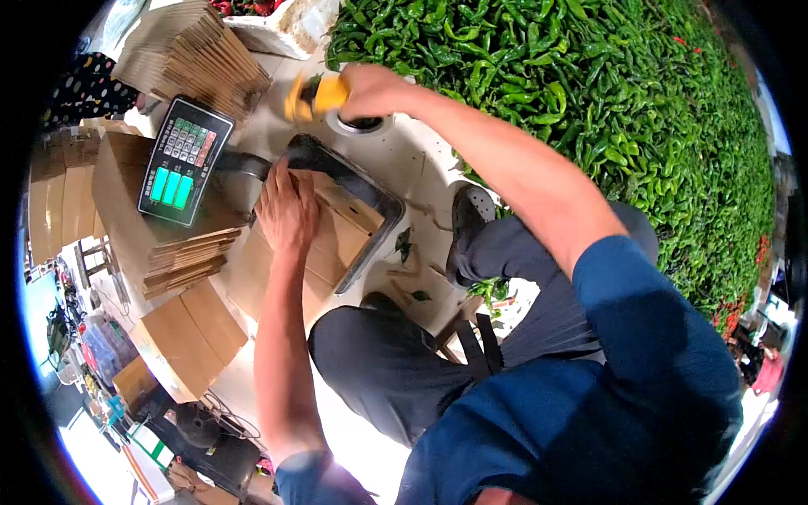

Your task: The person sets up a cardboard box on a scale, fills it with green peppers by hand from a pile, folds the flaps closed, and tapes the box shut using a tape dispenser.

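Observation:
My right hand (370,91) is closed around a yellow tool, blurred, which looks like a tape dispenser (313,98); it is held above the floor beyond the scale. My left hand (289,210) lies on a brown cardboard box (337,236), fingers stretched toward its far edge. The box rests on the dark-rimmed platform of a scale (389,206). Part of the box is hidden by my left hand and forearm. The scale's display and keypad (183,164) stand to the left, with three lit green readouts.
A large heap of green peppers (539,76) spreads along the right. Stacks of flat cardboard (206,63) stand at the back left, with more cardboard (189,337) in front. A round black object (360,123) sits below my right hand. A white foam box (290,29) holds red peppers.

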Demonstrator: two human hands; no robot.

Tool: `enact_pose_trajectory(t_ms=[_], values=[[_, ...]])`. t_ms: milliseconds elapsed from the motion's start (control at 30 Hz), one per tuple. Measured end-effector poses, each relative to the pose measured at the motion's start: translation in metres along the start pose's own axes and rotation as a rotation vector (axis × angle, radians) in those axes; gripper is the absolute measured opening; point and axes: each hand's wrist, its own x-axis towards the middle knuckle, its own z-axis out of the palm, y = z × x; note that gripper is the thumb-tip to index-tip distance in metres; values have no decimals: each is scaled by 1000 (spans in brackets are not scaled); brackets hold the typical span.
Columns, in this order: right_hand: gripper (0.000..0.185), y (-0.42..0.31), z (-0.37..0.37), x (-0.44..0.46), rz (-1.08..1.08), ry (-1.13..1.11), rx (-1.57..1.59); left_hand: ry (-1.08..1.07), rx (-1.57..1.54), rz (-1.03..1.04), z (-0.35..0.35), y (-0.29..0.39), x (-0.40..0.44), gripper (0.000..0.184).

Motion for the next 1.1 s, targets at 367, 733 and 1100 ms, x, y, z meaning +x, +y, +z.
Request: enact_pose_trajectory(t_ms=[367,733,1100], values=[[53,-19,190,-18,302,63,2345,293,-1472,-912,-12,-170,-135,64],[59,39,204,-40,192,-66,2174,211,-2216,-954,55,-151,-154,65],[46,-65,140,-118,199,59,1199,32,-1837,-1109,7,-166,-173,64]])
